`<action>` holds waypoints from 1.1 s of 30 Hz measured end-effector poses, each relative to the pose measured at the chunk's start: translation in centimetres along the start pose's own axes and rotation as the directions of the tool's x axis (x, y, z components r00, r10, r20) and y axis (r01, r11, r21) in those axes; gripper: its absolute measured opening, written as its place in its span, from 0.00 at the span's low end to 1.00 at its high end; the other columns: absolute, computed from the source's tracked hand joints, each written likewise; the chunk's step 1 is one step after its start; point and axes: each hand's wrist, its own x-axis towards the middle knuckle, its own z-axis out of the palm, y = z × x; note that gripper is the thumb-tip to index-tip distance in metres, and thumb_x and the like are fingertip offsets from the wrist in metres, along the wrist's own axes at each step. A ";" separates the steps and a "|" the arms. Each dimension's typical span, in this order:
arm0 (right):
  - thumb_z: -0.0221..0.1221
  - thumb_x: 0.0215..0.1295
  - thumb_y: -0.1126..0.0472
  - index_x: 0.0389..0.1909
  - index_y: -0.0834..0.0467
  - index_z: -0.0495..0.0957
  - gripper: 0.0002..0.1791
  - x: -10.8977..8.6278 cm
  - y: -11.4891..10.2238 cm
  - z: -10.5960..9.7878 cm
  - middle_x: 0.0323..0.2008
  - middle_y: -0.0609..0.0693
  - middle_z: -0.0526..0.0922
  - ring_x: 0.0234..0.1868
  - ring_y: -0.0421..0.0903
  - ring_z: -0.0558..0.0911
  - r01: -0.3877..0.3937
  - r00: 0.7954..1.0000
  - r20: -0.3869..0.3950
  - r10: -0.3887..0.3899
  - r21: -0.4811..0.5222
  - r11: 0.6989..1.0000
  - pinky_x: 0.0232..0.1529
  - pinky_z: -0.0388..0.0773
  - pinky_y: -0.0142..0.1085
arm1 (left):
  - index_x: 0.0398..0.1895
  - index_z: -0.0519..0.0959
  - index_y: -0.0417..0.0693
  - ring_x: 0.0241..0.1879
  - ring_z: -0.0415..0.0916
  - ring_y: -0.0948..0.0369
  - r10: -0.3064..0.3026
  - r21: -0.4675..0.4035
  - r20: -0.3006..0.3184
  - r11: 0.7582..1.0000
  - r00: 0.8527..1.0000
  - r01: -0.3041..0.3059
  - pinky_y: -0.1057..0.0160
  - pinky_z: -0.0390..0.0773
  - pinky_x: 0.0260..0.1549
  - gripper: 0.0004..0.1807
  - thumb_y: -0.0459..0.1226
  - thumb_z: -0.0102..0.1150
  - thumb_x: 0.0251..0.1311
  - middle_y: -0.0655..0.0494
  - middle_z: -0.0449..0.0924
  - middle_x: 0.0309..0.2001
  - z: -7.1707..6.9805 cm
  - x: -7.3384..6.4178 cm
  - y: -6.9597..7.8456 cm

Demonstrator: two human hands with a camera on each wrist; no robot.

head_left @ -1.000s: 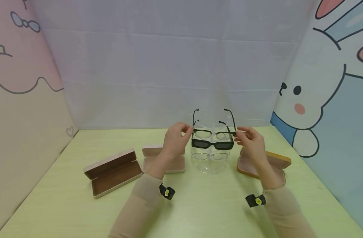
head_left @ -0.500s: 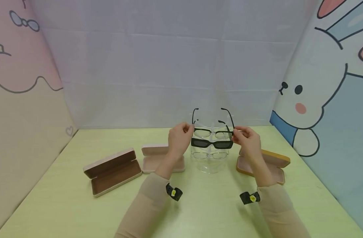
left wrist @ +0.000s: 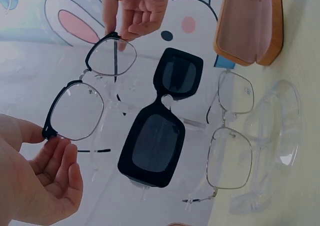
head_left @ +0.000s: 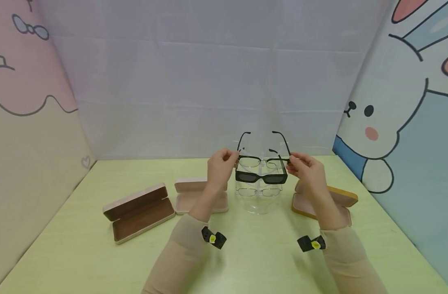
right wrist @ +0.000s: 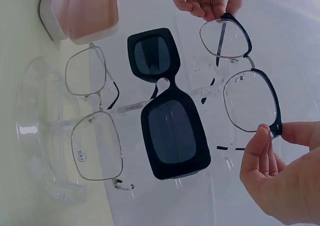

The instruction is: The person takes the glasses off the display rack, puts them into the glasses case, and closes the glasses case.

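Black half-rim eyeglasses [head_left: 250, 158] are held level at the top of a clear display stand [head_left: 258, 209], lenses toward me and temples pointing back. My left hand [head_left: 220, 168] pinches their left hinge corner between thumb and fingers. At the opposite corner my right hand [head_left: 309, 171] pinches the frame the same way. Just below sit thick black sunglasses [head_left: 261, 178] on the stand. Lower still hang thin metal-rimmed eyeglasses [left wrist: 229, 158], plain in the left wrist view. In the right wrist view the black half-rim eyeglasses [right wrist: 276, 106] are apart from the sunglasses.
Three open glasses cases stand on the pale green table [head_left: 257, 257]: a brown-lined one [head_left: 143, 218] at left, a pink one [head_left: 183, 200] beside the left forearm, and a mustard one [head_left: 341, 198] partly behind the right forearm. Cartoon-printed panels [head_left: 389, 122] flank the white backdrop [head_left: 216, 81].
Both hands have come a little closer to the stand, and the right hand now grips the hinge corner. The half-rim eyeglasses have risen slightly above the sunglasses.
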 end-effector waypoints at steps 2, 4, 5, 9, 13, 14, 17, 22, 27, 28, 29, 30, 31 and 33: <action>0.56 0.62 0.60 0.48 0.65 0.69 0.17 -0.2 -0.5 0.0 0.25 0.41 0.79 0.27 0.34 0.79 -0.033 0.999 0.026 0.032 0.057 0.998 0.34 0.77 0.23 | 0.26 0.78 0.44 0.26 0.73 0.63 -0.047 -0.083 0.040 0.995 0.998 0.050 0.68 0.73 0.31 0.11 0.42 0.56 0.58 0.57 0.76 0.22 -0.2 -0.1 0.4; 0.56 0.62 0.60 0.49 0.65 0.68 0.18 -0.3 -0.8 0.0 0.25 0.42 0.79 0.28 0.35 0.79 -0.063 0.997 0.044 0.059 0.108 0.992 0.35 0.77 0.24 | 0.27 0.78 0.42 0.25 0.72 0.63 -0.085 -0.157 0.081 0.983 0.993 0.097 0.65 0.75 0.34 0.10 0.40 0.56 0.59 0.57 0.76 0.22 -0.4 -0.1 0.8; 0.57 0.61 0.61 0.48 0.65 0.68 0.18 -0.4 -0.9 0.0 0.26 0.42 0.79 0.28 0.35 0.79 -0.078 0.996 0.051 0.071 0.135 0.988 0.35 0.77 0.24 | 0.28 0.78 0.41 0.25 0.72 0.63 -0.099 -0.183 0.099 0.976 0.990 0.116 0.64 0.76 0.35 0.10 0.39 0.56 0.59 0.56 0.76 0.23 -0.6 -0.2 0.9; 0.59 0.59 0.61 0.46 0.64 0.68 0.17 -0.7 -1.1 0.0 0.28 0.44 0.79 0.29 0.36 0.79 -0.120 0.992 0.069 0.108 0.218 0.968 0.35 0.77 0.24 | 0.30 0.78 0.38 0.25 0.73 0.63 -0.122 -0.225 0.133 0.963 0.984 0.150 0.57 0.77 0.41 0.09 0.37 0.55 0.59 0.56 0.76 0.23 -0.9 -0.4 1.3; 0.60 0.58 0.62 0.42 0.61 0.70 0.14 -0.9 -1.2 0.1 0.29 0.45 0.79 0.29 0.37 0.80 -0.128 0.991 0.075 0.112 0.264 0.956 0.36 0.78 0.25 | 0.30 0.78 0.38 0.26 0.74 0.63 -0.116 -0.228 0.142 0.963 0.983 0.147 0.56 0.76 0.43 0.09 0.37 0.55 0.58 0.56 0.76 0.22 -1.3 -0.6 1.6; 0.59 0.58 0.62 0.41 0.61 0.71 0.12 -1.0 -1.2 0.2 0.29 0.45 0.79 0.29 0.37 0.80 -0.124 0.991 0.074 0.107 0.270 0.955 0.36 0.78 0.25 | 0.30 0.78 0.38 0.26 0.74 0.63 -0.116 -0.232 0.145 0.961 0.983 0.148 0.57 0.77 0.43 0.09 0.37 0.55 0.58 0.56 0.76 0.22 -1.4 -0.7 1.7; 0.59 0.58 0.63 0.38 0.60 0.73 0.08 -1.2 -1.3 0.3 0.29 0.46 0.80 0.29 0.37 0.80 -0.103 0.994 0.076 0.084 0.295 0.950 0.36 0.78 0.26 | 0.30 0.78 0.37 0.26 0.74 0.63 -0.115 -0.233 0.147 0.961 0.982 0.147 0.60 0.77 0.41 0.09 0.36 0.54 0.58 0.55 0.77 0.23 -1.6 -0.9 1.8; 0.58 0.59 0.64 0.36 0.59 0.74 0.05 -1.6 -1.4 0.2 0.29 0.46 0.78 0.29 0.38 0.80 -0.078 0.995 0.080 0.057 0.296 0.952 0.36 0.78 0.26 | 0.30 0.78 0.38 0.25 0.75 0.63 -0.128 -0.226 0.170 0.960 0.977 0.165 0.63 0.77 0.37 0.08 0.35 0.52 0.59 0.56 0.76 0.26 -1.8 -1.3 2.2; 0.58 0.60 0.64 0.36 0.59 0.73 0.05 -1.9 -1.4 0.1 0.29 0.47 0.77 0.28 0.38 0.80 -0.075 0.995 0.081 0.054 0.285 0.955 0.36 0.78 0.26 | 0.32 0.78 0.37 0.23 0.76 0.63 -0.126 -0.208 0.198 0.964 0.972 0.168 0.65 0.78 0.34 0.09 0.36 0.52 0.59 0.49 0.77 0.29 -2.0 -1.8 2.3; 0.57 0.60 0.64 0.35 0.59 0.74 0.04 -2.0 -1.4 0.1 0.29 0.47 0.78 0.28 0.38 0.80 -0.073 0.995 0.080 0.052 0.286 0.955 0.36 0.78 0.26 | 0.32 0.78 0.37 0.22 0.76 0.64 -0.123 -0.201 0.196 0.966 0.973 0.163 0.65 0.78 0.34 0.09 0.36 0.52 0.59 0.47 0.77 0.30 -2.0 -1.8 2.3; 0.58 0.60 0.64 0.35 0.59 0.74 0.04 -2.0 -1.4 0.0 0.29 0.47 0.78 0.28 0.38 0.80 -0.071 0.996 0.080 0.050 0.289 0.955 0.36 0.78 0.26 | 0.33 0.78 0.37 0.22 0.76 0.64 -0.119 -0.196 0.193 0.968 0.974 0.157 0.65 0.78 0.34 0.10 0.36 0.52 0.59 0.46 0.78 0.31 -2.0 -1.9 2.3; 0.58 0.60 0.64 0.34 0.58 0.75 0.03 -2.1 -1.5 0.0 0.29 0.47 0.78 0.28 0.38 0.80 -0.069 0.996 0.082 0.047 0.295 0.953 0.36 0.78 0.26 | 0.34 0.79 0.37 0.22 0.76 0.64 -0.116 -0.193 0.189 0.969 0.975 0.153 0.65 0.78 0.34 0.10 0.36 0.52 0.60 0.45 0.78 0.31 -2.0 -1.9 2.3; 0.58 0.59 0.64 0.34 0.58 0.76 0.03 -2.2 -1.5 0.0 0.29 0.47 0.78 0.28 0.38 0.80 -0.067 0.996 0.081 0.045 0.299 0.952 0.36 0.78 0.26 | 0.35 0.79 0.37 0.22 0.76 0.64 -0.114 -0.187 0.185 0.971 0.976 0.149 0.64 0.79 0.34 0.11 0.36 0.52 0.60 0.44 0.79 0.32 -2.0 -2.0 2.3; 0.58 0.59 0.64 0.33 0.58 0.77 0.02 -2.3 -1.5 -0.1 0.28 0.47 0.78 0.27 0.38 0.80 -0.064 0.996 0.079 0.042 0.303 0.951 0.36 0.78 0.26 | 0.36 0.80 0.36 0.23 0.77 0.65 -0.110 -0.180 0.181 0.973 0.977 0.143 0.64 0.79 0.35 0.11 0.36 0.53 0.60 0.44 0.79 0.33 -2.0 -2.1 2.3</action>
